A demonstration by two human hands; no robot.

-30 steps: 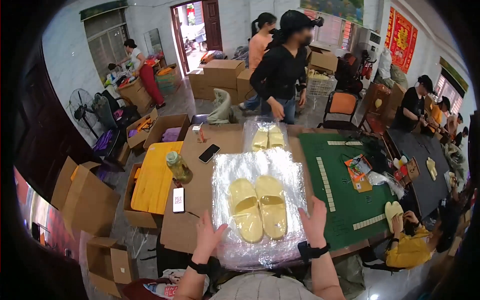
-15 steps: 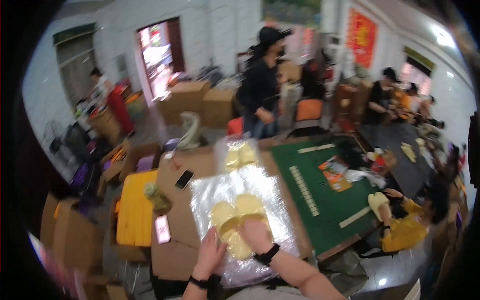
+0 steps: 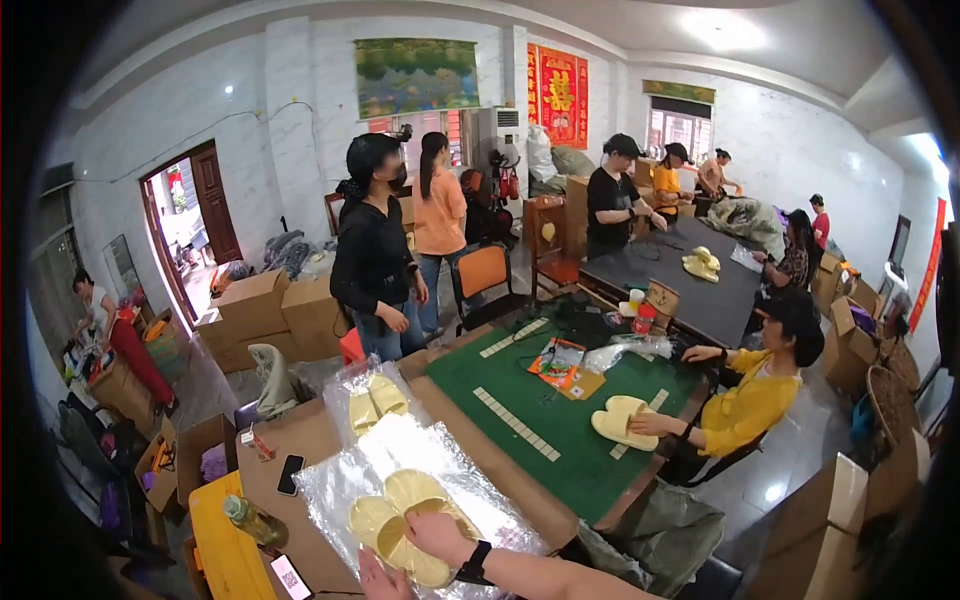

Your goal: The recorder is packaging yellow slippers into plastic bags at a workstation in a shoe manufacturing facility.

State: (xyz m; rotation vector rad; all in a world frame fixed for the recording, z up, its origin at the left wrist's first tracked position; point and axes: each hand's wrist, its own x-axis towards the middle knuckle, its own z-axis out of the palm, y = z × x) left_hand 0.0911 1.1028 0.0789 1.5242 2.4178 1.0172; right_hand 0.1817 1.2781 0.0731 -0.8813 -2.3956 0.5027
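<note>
A pair of pale yellow slippers [image 3: 410,489] lies on a stack of clear, shiny plastic bags [image 3: 335,478] on the brown table. My right hand [image 3: 440,537], with a black band at its wrist, is closed at the slippers' straps, its fingertips partly hidden. Lower down, my left hand [image 3: 380,578] rests against the side of the left slipper with fingers stretched out; the lower picture edge cuts it off. Just beyond the stack, another yellow pair [image 3: 377,402] sits in a clear bag.
Left on the table are a dark phone [image 3: 291,475], a bottle [image 3: 254,521] and a white-screened phone [image 3: 291,578]. To the right, a co-worker in yellow [image 3: 752,408] handles slippers at a green table [image 3: 480,440]. A person in black [image 3: 372,255] stands beyond; cardboard boxes [image 3: 258,303] line the floor.
My view has swung up and to the right, so the table sits lower left and more of the room shows. Both hands stay at the same slippers.
</note>
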